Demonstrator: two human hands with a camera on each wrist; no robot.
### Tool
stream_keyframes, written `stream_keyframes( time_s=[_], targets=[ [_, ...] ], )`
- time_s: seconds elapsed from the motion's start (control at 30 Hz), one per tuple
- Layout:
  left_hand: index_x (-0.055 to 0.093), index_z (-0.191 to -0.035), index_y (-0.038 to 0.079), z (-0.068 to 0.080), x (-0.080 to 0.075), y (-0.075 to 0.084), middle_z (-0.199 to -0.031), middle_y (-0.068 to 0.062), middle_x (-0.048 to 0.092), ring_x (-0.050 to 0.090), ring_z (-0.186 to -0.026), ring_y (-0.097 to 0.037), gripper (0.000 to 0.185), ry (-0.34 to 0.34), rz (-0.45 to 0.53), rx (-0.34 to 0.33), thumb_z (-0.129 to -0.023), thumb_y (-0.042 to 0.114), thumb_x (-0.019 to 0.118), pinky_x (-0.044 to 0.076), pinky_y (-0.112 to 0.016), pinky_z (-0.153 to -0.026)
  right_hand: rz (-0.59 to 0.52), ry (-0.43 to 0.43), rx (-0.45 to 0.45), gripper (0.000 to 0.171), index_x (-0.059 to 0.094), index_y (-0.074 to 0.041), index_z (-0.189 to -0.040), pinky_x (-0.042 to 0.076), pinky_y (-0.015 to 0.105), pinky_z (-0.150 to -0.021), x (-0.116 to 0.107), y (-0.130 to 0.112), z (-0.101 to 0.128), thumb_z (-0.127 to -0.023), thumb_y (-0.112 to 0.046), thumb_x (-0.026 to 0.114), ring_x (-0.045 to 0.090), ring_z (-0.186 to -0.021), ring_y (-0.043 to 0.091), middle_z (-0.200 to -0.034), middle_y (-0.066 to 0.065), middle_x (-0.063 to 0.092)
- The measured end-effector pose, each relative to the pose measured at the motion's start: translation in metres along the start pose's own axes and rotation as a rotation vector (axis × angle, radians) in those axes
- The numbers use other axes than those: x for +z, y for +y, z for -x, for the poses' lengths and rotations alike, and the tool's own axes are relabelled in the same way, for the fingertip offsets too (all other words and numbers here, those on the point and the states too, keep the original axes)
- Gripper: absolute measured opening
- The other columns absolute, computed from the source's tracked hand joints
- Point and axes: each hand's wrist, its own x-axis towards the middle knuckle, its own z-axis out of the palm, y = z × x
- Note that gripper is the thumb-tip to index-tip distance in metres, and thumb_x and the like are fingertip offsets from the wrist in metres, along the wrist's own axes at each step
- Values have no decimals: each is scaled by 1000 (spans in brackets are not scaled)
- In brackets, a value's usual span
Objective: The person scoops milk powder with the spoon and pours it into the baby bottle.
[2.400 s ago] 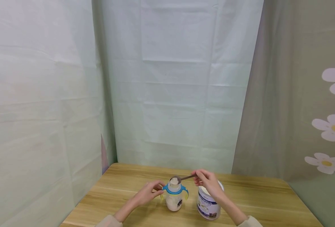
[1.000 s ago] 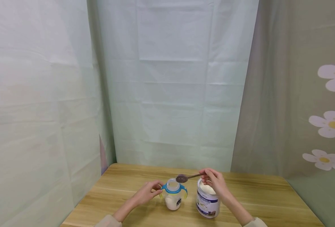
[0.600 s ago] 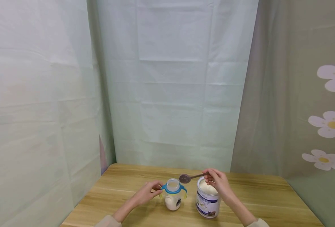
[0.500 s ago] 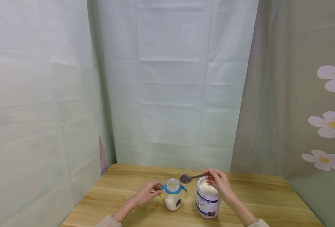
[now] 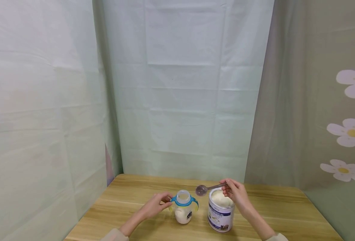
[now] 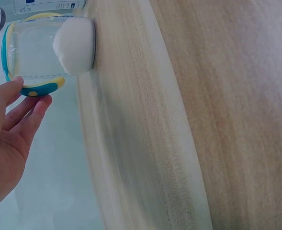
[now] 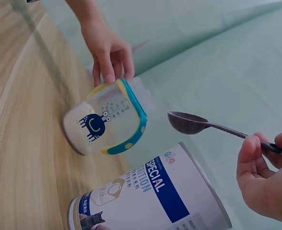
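A clear baby bottle (image 5: 183,215) with blue-and-yellow handles stands uncapped on the table. White powder (image 6: 76,46) fills its lower part, and a blue cartoon figure is printed on its side. My left hand (image 5: 156,205) pinches one handle (image 6: 44,89) between thumb and fingers. To its right is an open can (image 5: 220,219) with a white and blue label, full of pale powder (image 5: 222,198). My right hand (image 5: 237,194) pinches the handle end of a dark spoon (image 7: 188,123). The spoon's bowl, with only a trace of residue visible, hangs between bottle and can, above their rims.
A wooden table (image 5: 270,211) bears the bottle and can. Pale green cloth (image 5: 183,134) hangs behind and at the left, and a darker cloth with white flowers (image 5: 353,133) hangs at the right.
The spoon, heaped with powder over the bottle's mouth at first, has lost its load and moved right toward the can with my right hand. My left hand keeps its hold on the bottle handle.
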Motion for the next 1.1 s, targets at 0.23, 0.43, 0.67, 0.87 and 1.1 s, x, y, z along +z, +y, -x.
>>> stream_keyframes(
  time_s=[0.23,0.43,0.67,0.87,1.1],
  targets=[
    [64,-109,12,0,0,-1,-104,-14,72,68,-93,-15,14,3,-4,-1,-96,13,60,54,-27,-75,-14,27,26,30,61,8,-102,49,17,-59,-6,1,0,-104,-15,42,54,-64,8,-75,1,58],
    [64,-108,11,-1,1,-1,-103,-15,71,67,-92,-14,13,0,4,-1,-96,12,60,54,-28,-75,-9,46,25,31,61,7,-101,49,18,-60,-10,1,0,-104,-15,39,54,-65,8,-76,1,57],
    [64,-108,10,-1,1,-3,-102,-15,71,67,-91,-15,13,-4,3,-6,-96,11,60,54,-27,-74,-16,47,13,35,60,8,-102,48,18,-59,-14,0,1,-105,-20,39,53,-65,8,-77,2,57],
    [64,-106,11,-2,2,-5,-102,-14,71,67,-93,-15,12,12,-18,0,-95,11,60,54,-33,-78,5,53,-2,37,61,5,-101,49,19,-60,-19,-1,1,-106,-23,38,53,-65,8,-77,2,57],
    [65,-106,10,-3,2,-6,-103,-14,71,68,-93,-18,11,11,-15,5,-95,11,61,55,-34,-78,8,63,1,37,62,2,-99,49,19,-60,-22,-1,1,-106,-24,37,54,-65,8,-78,3,57]
  ],
)
